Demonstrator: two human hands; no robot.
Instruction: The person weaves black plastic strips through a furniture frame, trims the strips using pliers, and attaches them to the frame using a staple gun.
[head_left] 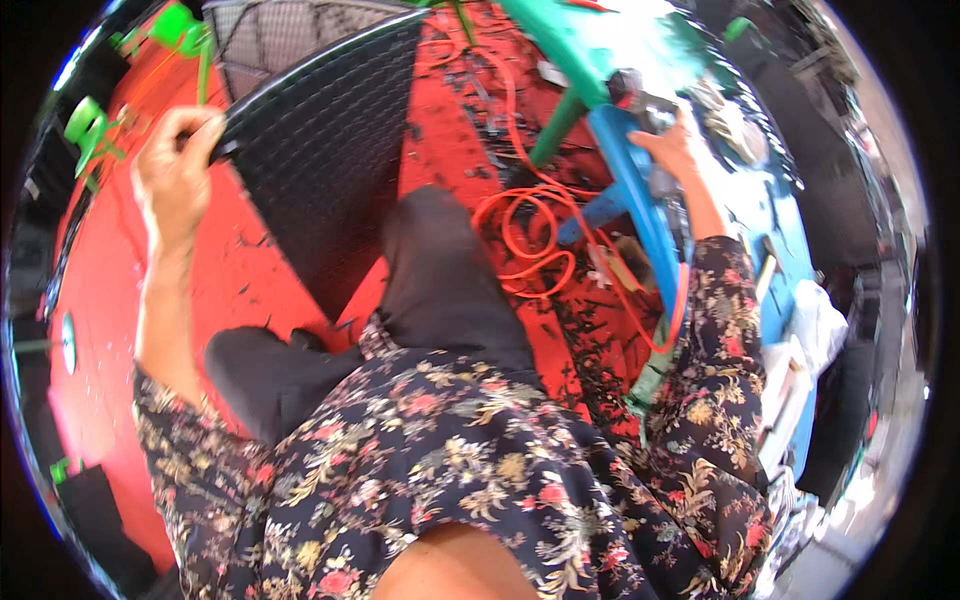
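A black woven panel [320, 150] stands tilted in front of my knees, its curved rim upward and a lower corner near the red floor. At its upper left corner my left hand [178, 170] is closed, with thumb and fingers pinched at the rim. Over to the right, my right hand [685, 150] is wrapped round a grey and black hand tool [658, 115] at the edge of a blue and green table. Motion blur hides the tool's exact kind. An orange hose [678, 305] runs up close below the tool and my right wrist.
Orange hose loops [530, 235] and black scraps lie on the red floor [255, 270]. The table's blue edge [630, 160] and green leg [556, 130] stand at right. White cloth or plastic [815, 325] lies farther right. Bright green frame parts [180, 30] stand far left.
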